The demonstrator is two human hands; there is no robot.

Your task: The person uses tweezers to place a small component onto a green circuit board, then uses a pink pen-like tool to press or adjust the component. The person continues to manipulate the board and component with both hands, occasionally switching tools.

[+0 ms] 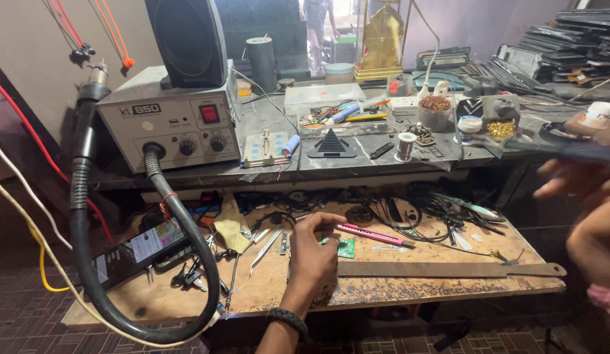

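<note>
Left hand (313, 252) pinches a pink utility knife (373, 235) – long axis runs right along the counter (396, 288). Right hand (596, 246) blurred at frame edge – its fingers' state unreadable. Green circuit board (346, 248) beside left fingers.

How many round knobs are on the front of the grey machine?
2. Both sit on the lower front panel of the grey machine: one knob left of centre, the other knob to its right, below the red switch. None seems hidden.
</note>
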